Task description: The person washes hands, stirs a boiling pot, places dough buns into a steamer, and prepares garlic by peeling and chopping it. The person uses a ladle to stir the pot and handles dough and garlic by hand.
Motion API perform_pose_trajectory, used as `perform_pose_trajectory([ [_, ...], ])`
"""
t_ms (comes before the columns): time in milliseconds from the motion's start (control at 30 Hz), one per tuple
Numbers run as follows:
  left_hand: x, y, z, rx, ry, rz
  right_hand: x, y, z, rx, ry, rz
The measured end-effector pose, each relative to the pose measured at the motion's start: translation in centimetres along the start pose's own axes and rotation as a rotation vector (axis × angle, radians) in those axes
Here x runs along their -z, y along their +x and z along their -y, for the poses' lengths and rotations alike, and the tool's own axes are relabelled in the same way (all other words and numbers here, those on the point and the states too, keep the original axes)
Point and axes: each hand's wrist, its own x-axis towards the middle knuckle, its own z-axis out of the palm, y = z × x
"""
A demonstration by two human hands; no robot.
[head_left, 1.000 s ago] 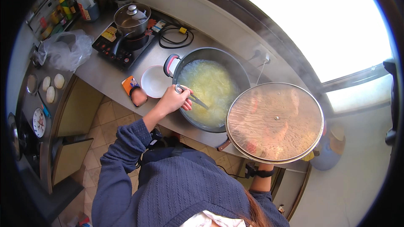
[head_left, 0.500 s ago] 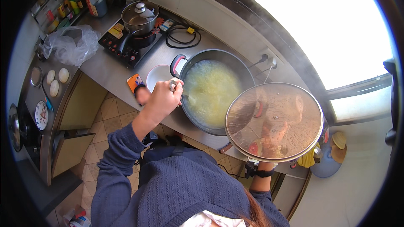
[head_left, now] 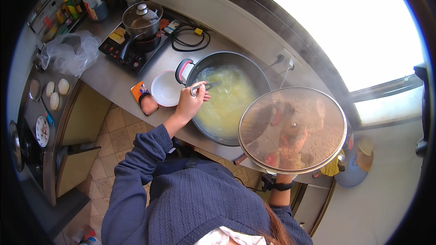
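My left hand (head_left: pixel 193 100) is closed on a grey metal utensil (head_left: pixel 206 86), apparently tongs, whose tip reaches over the cloudy yellowish liquid (head_left: pixel 229 106) in a large dark pot (head_left: pixel 256 75) with a side handle. Steam rises from it. A round glass lid (head_left: pixel 320 129) with a metal rim is held up over the pot's right side by my right hand (head_left: pixel 290 143), seen blurred through the misted glass, so its finger grip is partly hidden. Left of the pot are a white bowl (head_left: pixel 165 93) and an orange phone-like item (head_left: pixel 138 90), partly blurred.
A lidded saucepan (head_left: pixel 141 25) stands on an induction cooker (head_left: pixel 111 45), near a coiled cord (head_left: pixel 190 41). The left counter holds a plastic bag (head_left: pixel 72 52), white oval items (head_left: pixel 63 86), a patterned dish (head_left: pixel 42 129) and bottles (head_left: pixel 93 4). Plugs sit in a wall socket (head_left: pixel 286 61) below the bright window.
My left hand and utensil moved up and toward the back of the pot, the tip shifting from low in the liquid to higher up. The lid shifted slightly left, and the liquid's surface swirls differently.
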Motion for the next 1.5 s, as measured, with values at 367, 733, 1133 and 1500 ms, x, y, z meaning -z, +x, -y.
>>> perform_pose_trajectory([
  [367,-1.2,-0.3,-2.2,0.238,-0.306,0.067,0.6,-0.5,0.1,-0.018,0.043,0.001],
  [733,1.5,-4.7,-7.5,-0.030,-0.087,0.141,0.4,-0.2,0.0,-0.018,0.033,0.009],
  [1133,4.8,-5.5,-4.6,-0.771,0.704,0.232,-1.2,-1.1,-2.8,0.368,-0.456,-0.141],
  [1500,5.1,-6.3,-4.5,-0.492,0.707,0.218,-2.9,-0.2,-2.2,0.052,0.096,-0.043],
])
